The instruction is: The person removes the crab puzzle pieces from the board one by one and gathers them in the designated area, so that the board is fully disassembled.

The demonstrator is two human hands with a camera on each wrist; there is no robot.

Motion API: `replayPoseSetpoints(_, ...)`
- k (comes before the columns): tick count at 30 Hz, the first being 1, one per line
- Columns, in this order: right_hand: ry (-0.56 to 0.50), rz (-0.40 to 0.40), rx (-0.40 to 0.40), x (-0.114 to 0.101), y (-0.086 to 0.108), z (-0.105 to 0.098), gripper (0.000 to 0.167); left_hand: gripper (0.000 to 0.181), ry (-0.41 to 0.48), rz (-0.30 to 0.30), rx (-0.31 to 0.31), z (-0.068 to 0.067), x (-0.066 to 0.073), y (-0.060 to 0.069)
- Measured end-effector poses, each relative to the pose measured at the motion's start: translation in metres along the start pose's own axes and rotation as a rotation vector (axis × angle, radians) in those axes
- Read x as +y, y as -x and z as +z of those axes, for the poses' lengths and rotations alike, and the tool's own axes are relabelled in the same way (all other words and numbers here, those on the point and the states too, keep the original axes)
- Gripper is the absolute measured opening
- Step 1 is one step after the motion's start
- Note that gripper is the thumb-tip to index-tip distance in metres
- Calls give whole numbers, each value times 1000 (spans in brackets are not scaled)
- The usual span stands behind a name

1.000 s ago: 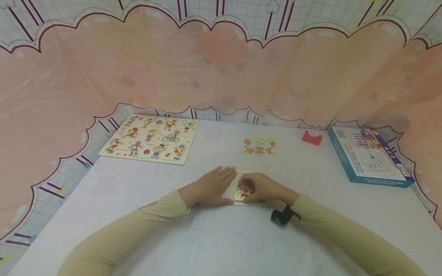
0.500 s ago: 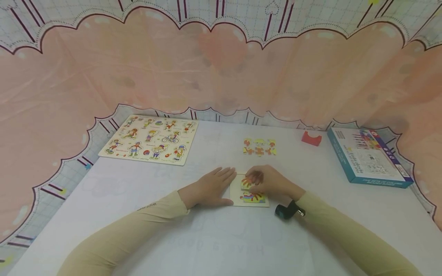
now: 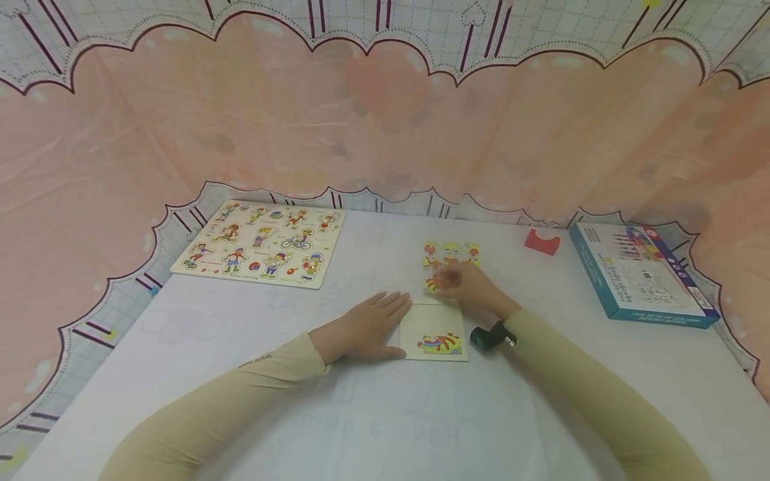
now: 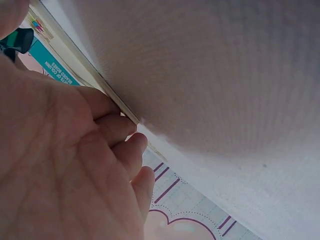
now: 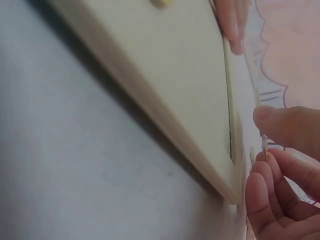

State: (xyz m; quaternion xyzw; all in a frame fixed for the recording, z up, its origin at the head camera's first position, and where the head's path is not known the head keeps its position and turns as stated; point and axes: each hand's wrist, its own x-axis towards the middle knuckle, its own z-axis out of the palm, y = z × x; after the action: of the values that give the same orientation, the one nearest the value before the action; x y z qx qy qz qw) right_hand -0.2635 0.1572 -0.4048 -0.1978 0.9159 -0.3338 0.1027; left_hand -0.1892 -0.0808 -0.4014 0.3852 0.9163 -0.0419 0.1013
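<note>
My left hand [image 3: 373, 327] lies with its fingers straight along the left edge of a small wooden puzzle tray [image 3: 415, 324]; the left wrist view has its fingers [image 4: 117, 130] touching that edge. One yellow and red jigsaw piece [image 3: 442, 344] sits in the tray's lower right corner. Beyond the tray, my right hand [image 3: 472, 287] pinches another jigsaw piece [image 3: 430, 286], seen edge-on as a thin piece between thumb and fingers in the right wrist view. It is just in front of a group of jigsaw pieces [image 3: 451, 247] on the table, partly covered by the hand.
A larger wooden board with figures of children [image 3: 259, 244] lies at the back left. Towards the back right are a red notched block [image 3: 543, 242] and a teal and white box [image 3: 646, 274]. A black wrist camera [image 3: 488, 336] hangs beside the tray's right side.
My right hand has lifted a jigsaw piece out of the tray and carried it away from me, up to the group of pieces. The left hand has stayed in place.
</note>
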Motion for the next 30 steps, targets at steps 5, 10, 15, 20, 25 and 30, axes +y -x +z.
replayPoseSetpoints(5, -3, 55, 3, -1, -9, 1, 44, 88, -6, 4, 9, 2, 0, 0)
replayPoseSetpoints(10, -4, 71, 9, -1, -15, 2, 37, 88, -2, 8, 14, 3, 0, 0)
replayPoseSetpoints(15, -13, 95, 17, -1, -17, 2, 37, 88, -1, 11, 19, 1, 0, 0)
replayPoseSetpoints(20, -15, 96, 22, -2, -17, 1, 40, 88, 4, 5, 9, -2, 1, 1)
replayPoseSetpoints(25, -27, 100, 19, -2, -17, 1, 40, 88, -3, 0, -4, -4, 2, 2)
replayPoseSetpoints(30, -23, 104, 24, -2, -18, 2, 39, 88, -6, 0, -5, -4, 1, 2)
